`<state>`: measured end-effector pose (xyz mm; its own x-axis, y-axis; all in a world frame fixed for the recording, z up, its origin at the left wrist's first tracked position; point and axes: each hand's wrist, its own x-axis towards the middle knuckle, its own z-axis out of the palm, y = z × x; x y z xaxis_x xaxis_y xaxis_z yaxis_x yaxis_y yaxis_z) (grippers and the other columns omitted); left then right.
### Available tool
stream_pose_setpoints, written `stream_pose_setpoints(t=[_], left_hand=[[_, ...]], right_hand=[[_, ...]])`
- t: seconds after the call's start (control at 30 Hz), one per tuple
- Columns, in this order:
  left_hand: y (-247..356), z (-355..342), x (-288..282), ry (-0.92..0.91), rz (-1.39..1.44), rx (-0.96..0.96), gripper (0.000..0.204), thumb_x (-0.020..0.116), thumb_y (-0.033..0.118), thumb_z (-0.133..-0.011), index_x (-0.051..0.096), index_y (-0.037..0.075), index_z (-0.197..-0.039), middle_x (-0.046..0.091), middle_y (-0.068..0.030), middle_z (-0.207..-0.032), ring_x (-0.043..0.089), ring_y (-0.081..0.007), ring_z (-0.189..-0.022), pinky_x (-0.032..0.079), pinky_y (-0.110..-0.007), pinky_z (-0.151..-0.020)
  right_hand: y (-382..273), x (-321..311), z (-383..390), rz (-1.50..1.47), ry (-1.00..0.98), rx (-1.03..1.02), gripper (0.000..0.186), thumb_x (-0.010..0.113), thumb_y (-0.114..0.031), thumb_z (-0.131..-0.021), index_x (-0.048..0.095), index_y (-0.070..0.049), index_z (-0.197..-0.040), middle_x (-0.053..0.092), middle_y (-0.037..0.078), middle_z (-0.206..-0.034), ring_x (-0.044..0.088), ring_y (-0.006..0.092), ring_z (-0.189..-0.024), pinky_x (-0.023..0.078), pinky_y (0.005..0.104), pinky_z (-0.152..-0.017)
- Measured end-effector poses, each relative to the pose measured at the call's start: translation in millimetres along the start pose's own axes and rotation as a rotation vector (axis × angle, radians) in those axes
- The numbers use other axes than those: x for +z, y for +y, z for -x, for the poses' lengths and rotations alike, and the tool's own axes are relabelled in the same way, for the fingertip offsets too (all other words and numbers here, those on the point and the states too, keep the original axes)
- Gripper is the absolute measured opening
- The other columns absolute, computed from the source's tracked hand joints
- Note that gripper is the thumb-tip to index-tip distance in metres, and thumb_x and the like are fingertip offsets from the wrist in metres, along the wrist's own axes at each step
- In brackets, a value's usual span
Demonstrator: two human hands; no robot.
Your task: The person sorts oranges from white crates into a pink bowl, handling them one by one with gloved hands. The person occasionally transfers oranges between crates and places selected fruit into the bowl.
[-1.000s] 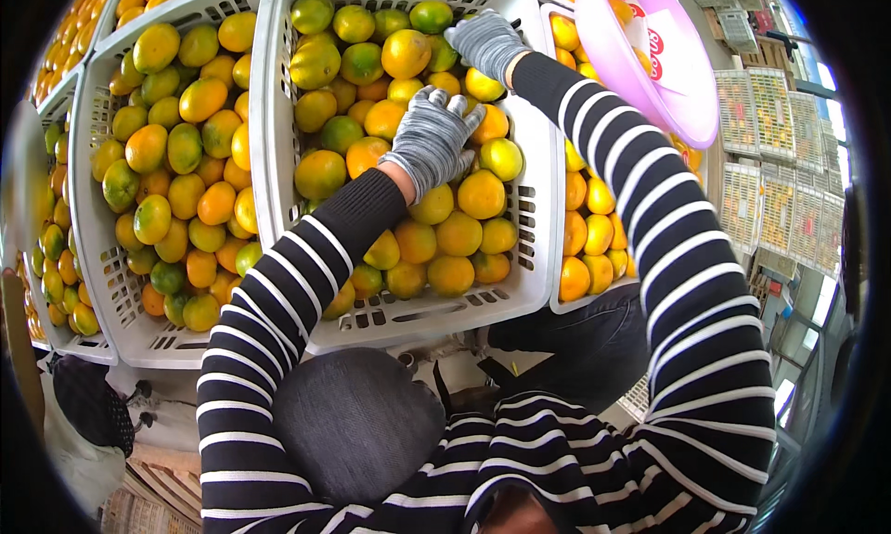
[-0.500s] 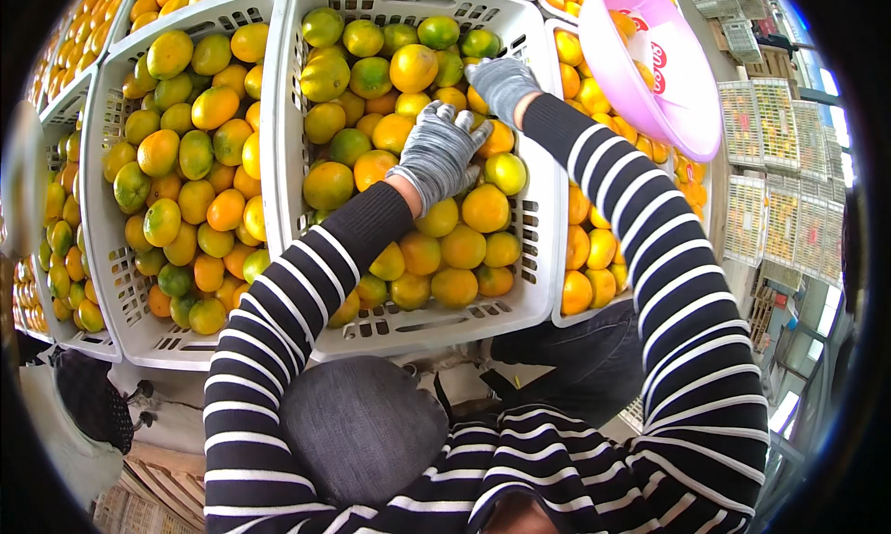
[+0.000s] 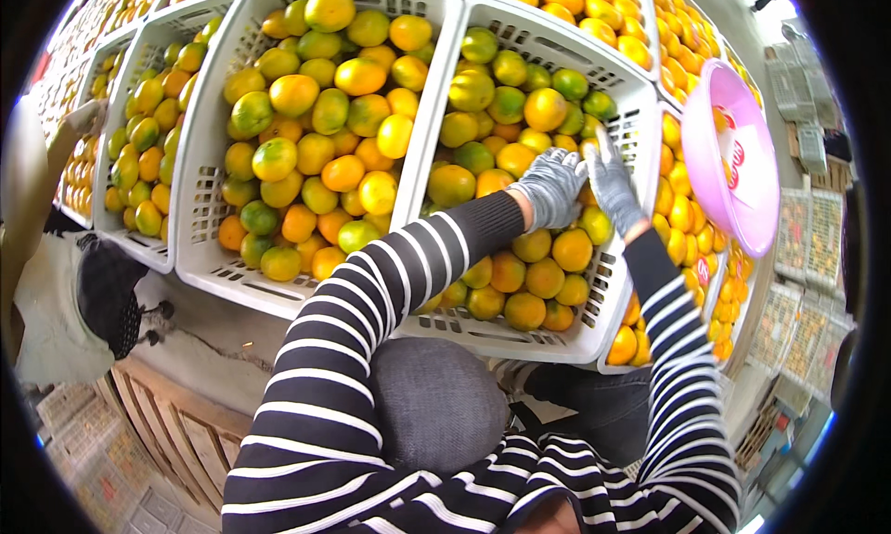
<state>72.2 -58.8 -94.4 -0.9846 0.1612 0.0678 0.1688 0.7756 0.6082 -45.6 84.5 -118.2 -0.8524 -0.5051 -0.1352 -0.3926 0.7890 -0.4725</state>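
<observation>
My left hand, in a grey knitted glove, lies palm down over the oranges in a light grey plastic crate. Its fingers are apart and touch the fruit. Close by on the right is my right hand, gloved alike, with its fingers stretched out along the fruit by the crate's right wall. An orange shows between the two hands. Green-tinged and full orange fruit are mixed in this crate. The fruit under both palms is hidden.
To the left stands another crate of oranges, with more beyond. A pink basin rests tilted on the fruit at right. Stacked crates stand far right. At the left edge, another person's arm shows; a wooden pallet lies below.
The view has swung, so the crates appear farther right and more of the left crate shows. My hands have come closer together over the fruit, and my right fingers now point away from me.
</observation>
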Motion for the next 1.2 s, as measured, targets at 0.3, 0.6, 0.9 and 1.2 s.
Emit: stream_pose_setpoints(t=[0.3,0.6,0.9,1.2], left_hand=[[-21,16,-58,0.117,-0.06,-0.224,0.019,0.058,0.016,-0.087,0.066,0.005,-0.1,0.068,-0.0159,-0.097,0.068,-0.0356,-0.091,0.054,-0.045,-0.082],[-122,155,-181,0.289,-0.666,-0.467,0.019,0.065,0.023,-0.08,0.065,0.01,-0.094,0.065,-0.0117,-0.087,0.064,-0.0324,-0.079,0.05,-0.047,-0.067],[-175,181,-201,0.018,-0.624,-0.54,0.065,0.079,0.031,-0.073,0.056,0.007,-0.129,0.061,-0.0182,-0.121,0.061,-0.0312,-0.11,0.049,-0.04,-0.095],[-94,169,-210,0.608,1.965,-0.254,0.065,0.063,0.045,-0.09,0.049,0.001,-0.135,0.051,-0.0259,-0.135,0.051,-0.0393,-0.124,0.053,-0.039,-0.087]], right_hand=[[-12,32,22,0.388,0.101,-0.318,0.048,0.045,-0.038,-0.1,0.055,-0.006,-0.135,0.057,0.017,-0.134,0.049,0.0338,-0.129,0.034,0.0427,-0.111],[-38,8,45,0.216,0.107,-0.249,0.044,0.052,-0.041,-0.095,0.065,-0.005,-0.117,0.065,0.014,-0.121,0.059,0.0324,-0.114,0.044,0.0436,-0.099],[-24,-11,60,0.218,0.014,-0.215,0.053,0.055,-0.034,-0.094,0.05,-0.005,-0.137,0.051,0.018,-0.139,0.047,0.0335,-0.131,0.033,0.0457,-0.112],[-70,-9,-28,0.041,0.015,-0.325,0.061,0.061,-0.037,-0.092,0.044,-0.008,-0.143,0.048,0.017,-0.144,0.047,0.0324,-0.132,0.04,0.0415,-0.109]])
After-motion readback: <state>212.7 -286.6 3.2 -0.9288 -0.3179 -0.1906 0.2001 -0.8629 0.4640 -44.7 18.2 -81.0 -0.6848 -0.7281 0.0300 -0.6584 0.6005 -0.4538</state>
